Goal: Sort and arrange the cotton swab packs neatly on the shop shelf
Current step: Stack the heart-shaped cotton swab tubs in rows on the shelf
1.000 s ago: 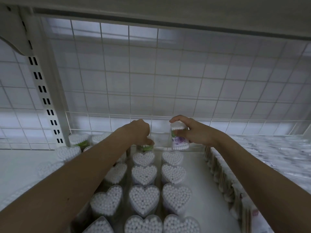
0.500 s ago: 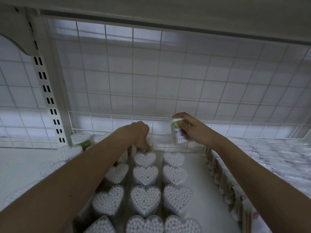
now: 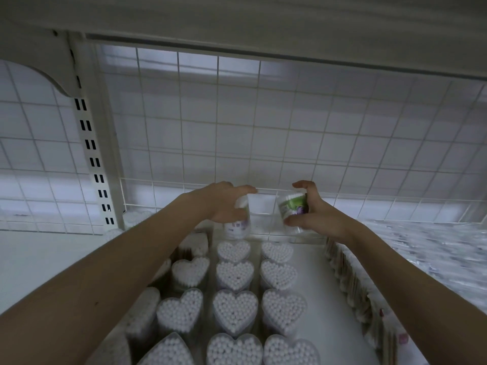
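Note:
Both arms reach to the back of a white shelf point(image 3: 324, 306). My left hand point(image 3: 224, 204) grips a round clear tub of cotton swabs point(image 3: 238, 225) with a purple label, lifted off the shelf. My right hand point(image 3: 313, 214) holds a second round tub point(image 3: 291, 208) with a green and purple label, tilted toward the left. Below them, heart-shaped swab packs point(image 3: 234, 310) stand in three rows running toward me.
A white wire grid point(image 3: 263, 127) backs the shelf, with a low wire rail point(image 3: 184, 181) in front of it. Wooden-stick swab packs point(image 3: 350, 283) line the right side. Clear bagged goods point(image 3: 434, 248) lie far right. A slotted upright point(image 3: 91, 154) stands at left.
My left hand has lifted a round tub from the back row. My right hand has raised its tub higher and tilted it. The view has tipped slightly upward.

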A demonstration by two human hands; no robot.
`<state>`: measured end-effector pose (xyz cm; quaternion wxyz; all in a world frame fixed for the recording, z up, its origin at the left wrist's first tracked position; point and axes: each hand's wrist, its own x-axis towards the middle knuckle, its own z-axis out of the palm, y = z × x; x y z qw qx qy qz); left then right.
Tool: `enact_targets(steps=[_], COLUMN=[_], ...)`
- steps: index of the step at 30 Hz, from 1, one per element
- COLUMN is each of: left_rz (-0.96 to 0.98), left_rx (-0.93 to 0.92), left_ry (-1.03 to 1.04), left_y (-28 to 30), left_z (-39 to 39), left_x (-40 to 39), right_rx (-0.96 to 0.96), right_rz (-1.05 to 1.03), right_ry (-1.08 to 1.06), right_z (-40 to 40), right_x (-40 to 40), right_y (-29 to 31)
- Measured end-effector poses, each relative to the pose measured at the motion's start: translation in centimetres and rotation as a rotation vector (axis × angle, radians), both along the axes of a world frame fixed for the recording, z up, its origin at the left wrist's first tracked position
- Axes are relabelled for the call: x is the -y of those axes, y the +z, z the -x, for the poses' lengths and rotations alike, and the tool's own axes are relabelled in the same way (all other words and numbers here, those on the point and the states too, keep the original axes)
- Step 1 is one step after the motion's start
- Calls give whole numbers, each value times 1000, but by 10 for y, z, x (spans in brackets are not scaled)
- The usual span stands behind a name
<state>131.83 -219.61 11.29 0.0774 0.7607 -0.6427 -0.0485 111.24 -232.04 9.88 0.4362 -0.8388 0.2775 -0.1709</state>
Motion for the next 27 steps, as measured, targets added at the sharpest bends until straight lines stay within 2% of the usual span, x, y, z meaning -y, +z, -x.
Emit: enact_targets(steps=[4, 8, 15, 21, 22, 25, 27], left_rz=[49, 128, 214, 203, 185, 155, 159], left_rx=[-39, -69, -81, -116, -76, 205, 217], left_ry=[-24, -2, -4, -14, -7, 16, 7], left_y=[2, 2, 0, 0, -1, -2, -2], left_z=[-1, -4, -8, -8, -8, -7, -5], left_x=[-3, -7, -11, -12, -13, -12, -11], right_rx=[-41, -21, -110, -145, -153, -156, -160], right_rz=[-25, 78, 176, 345, 359, 330, 311], right_ry=[31, 7, -15, -3, 10, 38, 45], right_z=[1, -1, 0, -2, -3, -4, -6], right_x=[1, 3, 4, 11, 11, 14, 16], right_y=[0, 4, 10, 11, 11, 12, 9])
